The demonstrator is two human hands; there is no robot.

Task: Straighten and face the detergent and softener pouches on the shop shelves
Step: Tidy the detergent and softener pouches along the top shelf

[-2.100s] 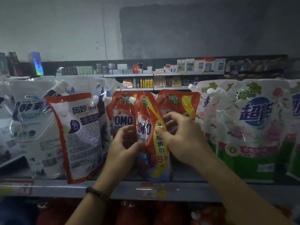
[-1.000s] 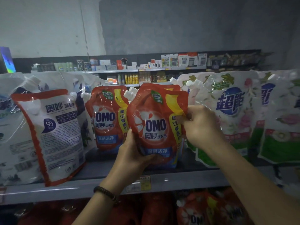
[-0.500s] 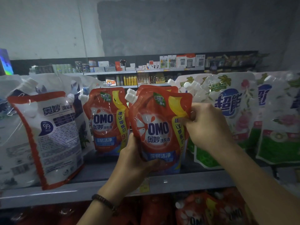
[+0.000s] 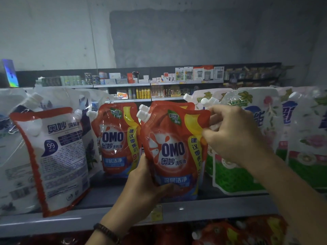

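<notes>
Now the left hand (image 4: 141, 184) is gripping the OMO pouch (image 4: 173, 149) low, upright on the shelf (image 4: 221, 209); the right hand (image 4: 235, 135) is pinching its right edge, floral pouches (image 4: 235, 177) crowding behind.

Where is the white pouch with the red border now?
In the head view, the white pouch with the red border leans on the shelf, left of centre, beside the unheld red OMO pouch.
</notes>
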